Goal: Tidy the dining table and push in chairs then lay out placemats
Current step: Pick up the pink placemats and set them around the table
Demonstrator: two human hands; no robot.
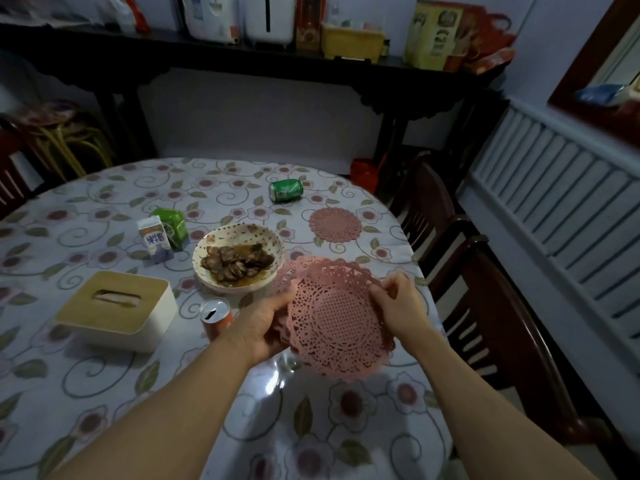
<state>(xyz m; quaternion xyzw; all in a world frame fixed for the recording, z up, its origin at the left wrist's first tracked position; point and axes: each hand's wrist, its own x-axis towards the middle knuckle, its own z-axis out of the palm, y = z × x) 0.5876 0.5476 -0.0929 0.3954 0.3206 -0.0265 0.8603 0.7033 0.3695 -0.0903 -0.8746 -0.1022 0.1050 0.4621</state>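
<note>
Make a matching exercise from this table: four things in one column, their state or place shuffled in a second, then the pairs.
Things:
1. green can
2. orange can
3. stack of pink placemats
4. single pink placemat

States:
A. held in both hands, left hand and right hand
B. lying on its side on the tablecloth
C. flat on the table, near the right edge
D. upright, opened top, beside the tissue box

Pairs: 1-B, 2-D, 3-A, 4-C
</note>
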